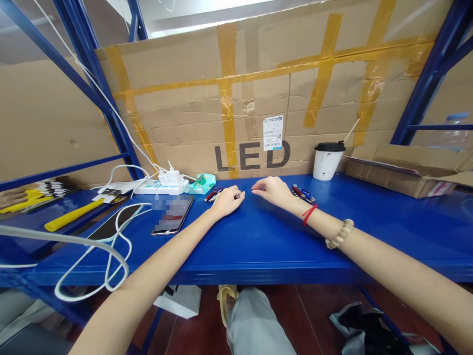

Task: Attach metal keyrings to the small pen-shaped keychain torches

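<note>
My left hand (pixel 228 201) is closed above the blue tabletop, its fingers wrapped round a pen (pixel 237 195); only a short silvery end shows. Just behind that hand lie several pens (pixel 213 195), red and dark, partly covered by it. A small gap to the right, my right hand (pixel 273 191) hovers with thumb and fingertips pinched together, and what is between them, if anything, is hidden. Beside its wrist another group of red and blue pens (pixel 303 194) lies on the table.
A phone (pixel 173 215), a cabled dark device (pixel 116 222), a power strip (pixel 160 186) and a green packet (pixel 201 183) are at left. A lidded paper cup (pixel 327 161) and an open cardboard box (pixel 402 172) stand at right. Behind rises a taped cardboard sheet (pixel 177 123).
</note>
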`<state>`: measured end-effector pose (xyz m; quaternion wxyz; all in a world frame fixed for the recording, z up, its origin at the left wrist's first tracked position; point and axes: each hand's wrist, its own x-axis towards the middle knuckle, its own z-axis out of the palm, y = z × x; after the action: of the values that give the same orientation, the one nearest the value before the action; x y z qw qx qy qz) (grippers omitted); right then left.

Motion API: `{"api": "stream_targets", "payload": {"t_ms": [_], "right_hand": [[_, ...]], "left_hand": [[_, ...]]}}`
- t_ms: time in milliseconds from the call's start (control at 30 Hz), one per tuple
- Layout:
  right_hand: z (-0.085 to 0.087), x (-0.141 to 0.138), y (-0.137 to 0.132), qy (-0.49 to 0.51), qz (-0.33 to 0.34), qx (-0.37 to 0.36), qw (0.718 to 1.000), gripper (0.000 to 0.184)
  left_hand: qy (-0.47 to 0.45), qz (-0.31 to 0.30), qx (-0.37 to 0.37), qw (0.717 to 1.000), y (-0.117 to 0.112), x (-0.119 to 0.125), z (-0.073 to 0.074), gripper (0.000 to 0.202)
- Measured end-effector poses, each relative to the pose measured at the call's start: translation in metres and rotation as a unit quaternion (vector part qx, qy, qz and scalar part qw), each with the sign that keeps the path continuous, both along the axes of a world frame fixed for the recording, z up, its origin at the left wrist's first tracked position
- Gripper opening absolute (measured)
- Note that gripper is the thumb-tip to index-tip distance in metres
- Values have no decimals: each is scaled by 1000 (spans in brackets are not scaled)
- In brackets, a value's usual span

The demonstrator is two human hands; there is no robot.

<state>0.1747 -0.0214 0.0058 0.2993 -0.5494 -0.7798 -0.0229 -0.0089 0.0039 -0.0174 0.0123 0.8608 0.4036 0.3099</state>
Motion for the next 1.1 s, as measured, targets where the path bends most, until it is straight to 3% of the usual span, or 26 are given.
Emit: {"api": "stream_targets", "payload": {"t_ms": [100,267,433,667,767,933,1100], "right_hand": [[1,-10,-7,64,58,46,995,18],[-1,-25,-17,108,154,49,981,15],[-7,-26,-16,129,187,58,972,15],[-9,-29,-14,112,216,57,968,19],[-3,-23,-11,97,172,66,978,24],[17,7,-6,57,-12,137,989,29],[20,34,4,-15,-116,75,990,26]], "left_hand": [[16,18,-5,1000,-2,0,1,36],[40,43,-39,998,-4,0,4,23],[46,22,-66,996,-4,0,4,31],[-54,-16,-82,995,6,-1,-1,23],[-86,19,-98,991,6,-1,0,31],[-115,34,-122,985,3,1,1,43],[-98,9,-97,990,1,0,1,42]]}}
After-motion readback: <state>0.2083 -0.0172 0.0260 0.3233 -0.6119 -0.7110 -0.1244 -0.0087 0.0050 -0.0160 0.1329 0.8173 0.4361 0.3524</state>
